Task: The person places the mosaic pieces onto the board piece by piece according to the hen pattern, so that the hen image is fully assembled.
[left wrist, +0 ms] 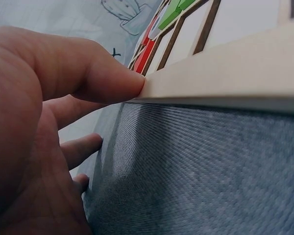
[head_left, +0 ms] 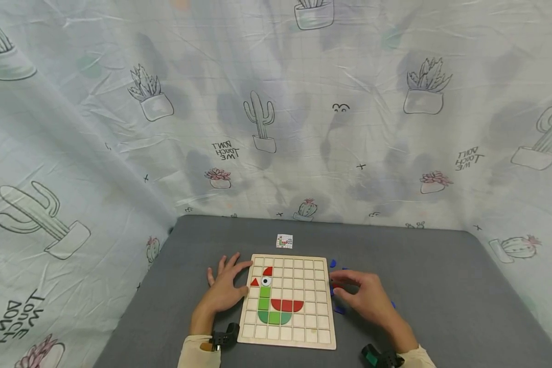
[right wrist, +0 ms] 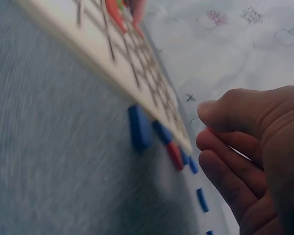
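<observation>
A wooden grid board [head_left: 313, 324] lies on the grey table, with a bird of red, green and white pieces set in its squares. Its left edge meets the thumb and index finger of my left hand [head_left: 223, 292], the other fingers spread over the table. In the left wrist view the thumb [left wrist: 117, 88] presses on the rim. My right hand [head_left: 365, 299] hovers beside the right edge, thumb and fingers bent above loose pieces. A red piece [right wrist: 175, 156] lies there among blue pieces [right wrist: 139, 128]. Red shows between these fingertips; I cannot tell whether they pinch anything.
A small picture card [head_left: 284, 241] of a similar bird pattern lies behind the board. More blue pieces [head_left: 339, 309] are scattered along the board's right side. A patterned cloth [head_left: 303, 128] hangs behind and beside the table.
</observation>
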The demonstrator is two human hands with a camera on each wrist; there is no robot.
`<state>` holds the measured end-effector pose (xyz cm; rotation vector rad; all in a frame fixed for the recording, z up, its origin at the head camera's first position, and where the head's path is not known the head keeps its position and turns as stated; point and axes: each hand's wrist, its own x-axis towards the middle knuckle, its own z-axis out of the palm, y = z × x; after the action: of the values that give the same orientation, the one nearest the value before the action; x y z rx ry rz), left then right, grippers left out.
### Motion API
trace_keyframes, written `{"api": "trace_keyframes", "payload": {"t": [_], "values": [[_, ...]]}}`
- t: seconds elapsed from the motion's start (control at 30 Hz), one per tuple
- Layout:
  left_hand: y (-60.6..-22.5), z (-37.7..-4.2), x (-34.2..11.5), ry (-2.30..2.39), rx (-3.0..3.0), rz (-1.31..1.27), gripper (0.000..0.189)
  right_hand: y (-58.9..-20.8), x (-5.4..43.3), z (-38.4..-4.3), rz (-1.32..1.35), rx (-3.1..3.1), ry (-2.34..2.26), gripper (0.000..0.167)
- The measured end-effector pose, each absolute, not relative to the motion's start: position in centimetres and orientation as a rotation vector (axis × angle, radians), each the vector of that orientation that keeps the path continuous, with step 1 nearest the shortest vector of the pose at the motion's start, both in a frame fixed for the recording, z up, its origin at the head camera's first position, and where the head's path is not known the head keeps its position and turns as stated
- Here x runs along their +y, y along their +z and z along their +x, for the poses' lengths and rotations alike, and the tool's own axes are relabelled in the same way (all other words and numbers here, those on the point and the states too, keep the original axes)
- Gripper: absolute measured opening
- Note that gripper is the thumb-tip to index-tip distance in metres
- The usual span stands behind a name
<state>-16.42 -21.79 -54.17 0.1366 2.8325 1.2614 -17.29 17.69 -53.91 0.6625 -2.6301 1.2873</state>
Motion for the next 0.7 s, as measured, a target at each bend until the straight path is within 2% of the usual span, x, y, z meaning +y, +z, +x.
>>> {"api": "trace_keyframes", "payload": {"t": [0.37, 0.7], "values": [[-54.3, -16.4, -21.7, 1.261, 2.841, 0.128, 0.069, -55.2, 18.3, -17.7, 0.618, -2.687, 1.263, 0.032], [-54.2, -16.4, -21.7, 1.269, 2.837, 0.135, 0.069, -55.3, 19.5, -16.7, 0.704, -2.679, 1.19, 0.03]]}}
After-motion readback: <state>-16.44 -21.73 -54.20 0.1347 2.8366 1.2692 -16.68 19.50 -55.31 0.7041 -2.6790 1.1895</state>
